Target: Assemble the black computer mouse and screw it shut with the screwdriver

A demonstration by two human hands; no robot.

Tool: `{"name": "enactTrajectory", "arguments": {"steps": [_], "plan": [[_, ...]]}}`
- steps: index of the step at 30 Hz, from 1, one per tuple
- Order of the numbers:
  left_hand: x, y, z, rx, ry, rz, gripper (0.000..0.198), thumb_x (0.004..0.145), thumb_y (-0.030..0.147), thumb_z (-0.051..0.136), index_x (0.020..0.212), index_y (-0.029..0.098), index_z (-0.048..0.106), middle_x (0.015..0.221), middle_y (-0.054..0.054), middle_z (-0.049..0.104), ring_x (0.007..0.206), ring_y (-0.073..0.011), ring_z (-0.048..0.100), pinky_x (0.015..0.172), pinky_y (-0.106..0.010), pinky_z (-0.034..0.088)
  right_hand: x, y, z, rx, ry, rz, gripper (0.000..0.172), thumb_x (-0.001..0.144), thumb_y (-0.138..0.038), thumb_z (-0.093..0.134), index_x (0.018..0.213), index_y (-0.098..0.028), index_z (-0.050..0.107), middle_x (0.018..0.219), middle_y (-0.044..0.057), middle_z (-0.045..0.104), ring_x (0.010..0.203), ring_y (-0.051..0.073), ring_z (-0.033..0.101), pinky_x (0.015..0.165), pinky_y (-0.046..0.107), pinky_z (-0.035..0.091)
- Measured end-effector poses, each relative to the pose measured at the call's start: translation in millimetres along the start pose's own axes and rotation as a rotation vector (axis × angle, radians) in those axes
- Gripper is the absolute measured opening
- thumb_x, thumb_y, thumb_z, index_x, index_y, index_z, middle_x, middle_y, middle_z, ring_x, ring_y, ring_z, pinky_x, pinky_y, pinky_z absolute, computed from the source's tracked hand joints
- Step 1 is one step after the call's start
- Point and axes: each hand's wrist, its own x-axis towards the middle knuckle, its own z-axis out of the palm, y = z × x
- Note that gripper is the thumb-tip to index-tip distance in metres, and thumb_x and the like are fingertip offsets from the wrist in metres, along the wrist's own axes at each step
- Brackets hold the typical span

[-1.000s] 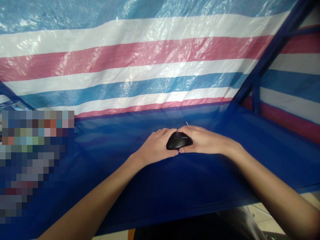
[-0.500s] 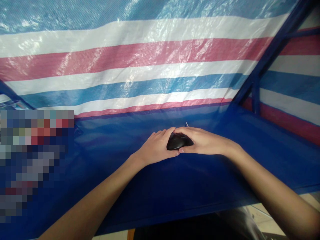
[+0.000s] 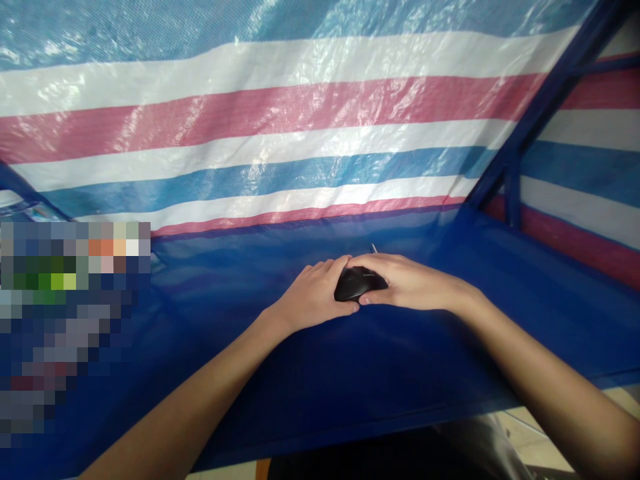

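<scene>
A black computer mouse (image 3: 359, 284) is near the middle of the head view, on or just over the blue table cover. My left hand (image 3: 316, 293) closes round its left end, thumb along the near side and fingers over the far side. From the right, my right hand (image 3: 403, 281) grips the other end, its thumb also on the near side. The two thumb tips lie close together in front of the mouse. Most of my fingertips are hidden behind it. Just beyond my right hand, the tip of a thin, light-coloured stick-like thing (image 3: 373, 248) shows; its kind is unclear.
A blue cover (image 3: 280, 413) spreads over the table. Behind it hangs a sheet with blue, white and red stripes (image 3: 300, 100), with a dark blue frame post (image 3: 530, 120) at the right. A pixelated patch (image 3: 65, 267) hides things at the left, near a clear plastic item (image 3: 30, 208).
Both hands stay round the mouse in nearly the same place. Colours inside the pixelated patch at the left have changed.
</scene>
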Motion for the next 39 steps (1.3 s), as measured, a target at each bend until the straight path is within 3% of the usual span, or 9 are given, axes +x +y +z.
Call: {"name": "enactTrajectory", "arguments": {"steps": [11, 33, 39], "plan": [[0.3, 0.9, -0.5, 0.098, -0.029, -0.005, 0.062, 0.077, 0.047, 0.059, 0.130, 0.022, 0.039, 0.130, -0.012, 0.053, 0.115, -0.0305, 0.051, 0.093, -0.045, 0.038, 0.1, -1.3, -2.7, -0.004, -0.001, 0.007, 0.046, 0.080, -0.038, 0.060, 0.124, -0.025, 0.053, 0.120, 0.005, 0.062, 0.109, 0.025, 0.057, 0.093, 0.039, 0.040], [-0.4, -0.1, -0.6, 0.060, -0.012, -0.001, 0.060, 0.078, 0.053, 0.057, 0.128, 0.024, 0.042, 0.124, -0.010, 0.056, 0.110, -0.0298, 0.054, 0.092, -0.044, 0.039, -1.2, -3.8, -3.7, -0.023, 0.029, 0.010, 0.046, 0.080, -0.040, 0.061, 0.123, -0.023, 0.054, 0.117, 0.005, 0.064, 0.107, 0.024, 0.059, 0.090, 0.035, 0.042], [-0.5, 4.5, -2.7, 0.038, 0.028, -0.009, 0.059, 0.081, 0.061, 0.048, 0.126, 0.023, 0.044, 0.121, -0.010, 0.057, 0.105, -0.0288, 0.055, 0.090, -0.044, 0.041, -1.4, -4.5, -5.3, -0.027, 0.044, 0.016, 0.046, 0.080, -0.038, 0.061, 0.123, -0.023, 0.053, 0.119, 0.004, 0.063, 0.108, 0.023, 0.059, 0.092, 0.035, 0.042]]}}
